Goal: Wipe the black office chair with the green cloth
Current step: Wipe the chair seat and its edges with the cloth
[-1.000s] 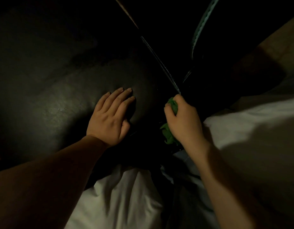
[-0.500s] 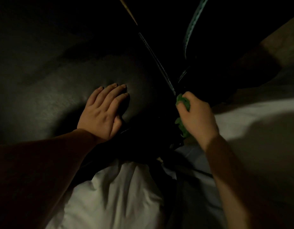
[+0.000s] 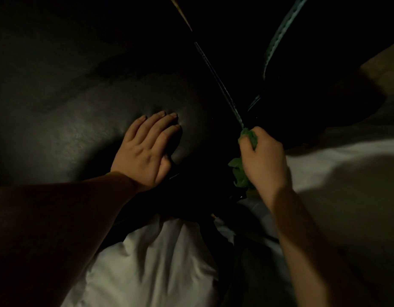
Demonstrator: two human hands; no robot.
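A: What is the right hand (image 3: 263, 160) doing?
B: Its grip is curled tight round the bunched green cloth (image 3: 240, 175), right at the side edge of the chair (image 3: 80, 129).
A: And the left hand (image 3: 145, 149)?
B: Flat, fingers straight and together, resting on the black padding, holding nothing. White fabric (image 3: 165, 258) lies under the 2 forearms.

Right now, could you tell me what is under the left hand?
The left hand lies flat on the black office chair; the patch beneath its palm is hidden. The right hand grips the green cloth.
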